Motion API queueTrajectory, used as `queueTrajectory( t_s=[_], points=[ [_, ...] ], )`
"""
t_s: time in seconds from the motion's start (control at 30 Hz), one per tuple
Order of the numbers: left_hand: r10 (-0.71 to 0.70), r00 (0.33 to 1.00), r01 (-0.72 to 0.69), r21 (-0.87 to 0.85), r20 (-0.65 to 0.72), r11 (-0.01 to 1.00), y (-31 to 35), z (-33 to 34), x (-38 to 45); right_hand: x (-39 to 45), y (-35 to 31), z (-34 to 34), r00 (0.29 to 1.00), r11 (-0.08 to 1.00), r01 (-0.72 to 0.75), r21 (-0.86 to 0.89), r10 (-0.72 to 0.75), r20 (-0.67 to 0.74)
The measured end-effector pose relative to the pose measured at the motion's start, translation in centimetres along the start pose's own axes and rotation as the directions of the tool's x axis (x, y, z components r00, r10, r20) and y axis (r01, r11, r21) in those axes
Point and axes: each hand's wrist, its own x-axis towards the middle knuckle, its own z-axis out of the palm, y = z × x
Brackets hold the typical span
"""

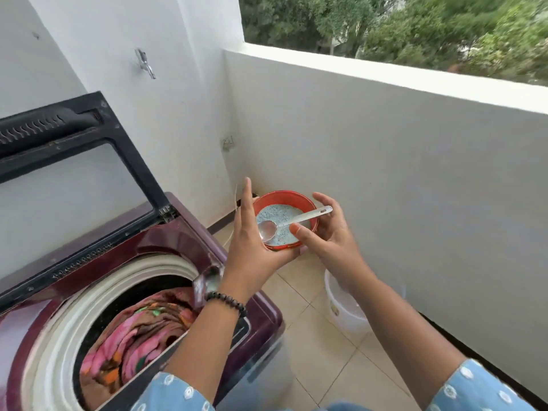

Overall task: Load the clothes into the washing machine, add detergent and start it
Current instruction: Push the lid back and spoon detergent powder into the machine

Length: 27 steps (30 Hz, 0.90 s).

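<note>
A red tub (284,194) of blue-white detergent powder (281,216) is held up in my left hand (252,247), to the right of the maroon top-loading washing machine (264,310). The thumb lies under the tub and the fingers run up its left side. A metal spoon (268,229) lies in the tub, its handle over the right rim. My right hand (329,235) cups that side; the thumb touches the handle and the fingers curve loosely behind it. The machine's lid (74,137) stands up. Pink, brown and orange clothes (133,336) fill the drum.
A white bucket (344,310) stands on the tiled floor below my right arm, against the balcony wall (385,158). A tap (145,65) sticks out of the wall behind the machine. A small compartment (207,281) stands open at the drum's right rim.
</note>
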Motion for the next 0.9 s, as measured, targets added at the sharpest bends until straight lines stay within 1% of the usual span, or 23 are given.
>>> queueTrajectory(
  t_s=[0.2, 0.3, 0.5, 0.6, 0.77, 0.9],
  points=[
    [0.083, 0.995, -0.08, -0.055, 0.057, 0.995, 6.8, 7.4, 2.8, 0.7, -2.5, -9.6, 0.989, 0.998, 0.065, 0.0, -0.065, -0.133],
    [0.098, 0.991, -0.09, -0.084, 0.094, 0.992, 9.5, 10.7, 3.8, 0.9, -3.3, -13.5, 0.98, 0.997, 0.08, 0.013, -0.077, -0.185],
    [0.135, 0.978, -0.118, -0.115, 0.158, 0.986, 12.7, 16.0, 6.0, 1.7, -3.6, -19.3, 0.953, 0.994, 0.111, 0.0, -0.107, -0.282],
    [0.151, 0.97, -0.129, -0.121, 0.193, 0.984, 13.3, 18.1, 7.5, 2.7, -3.4, -21.3, 0.935, 0.988, 0.152, 0.02, -0.137, -0.326],
    [0.163, 0.954, -0.122, -0.169, 0.252, 0.978, 14.0, 22.0, 11.2, 5.2, -2.8, -24.7, 0.897, 0.974, 0.186, -0.13, -0.222, -0.382],
    [0.207, 0.935, -0.152, -0.202, 0.288, 0.967, 14.8, 25.4, 15.7, 8.8, -2.9, -27.8, 0.88, 0.961, 0.149, -0.234, -0.237, -0.411]
  ],
)
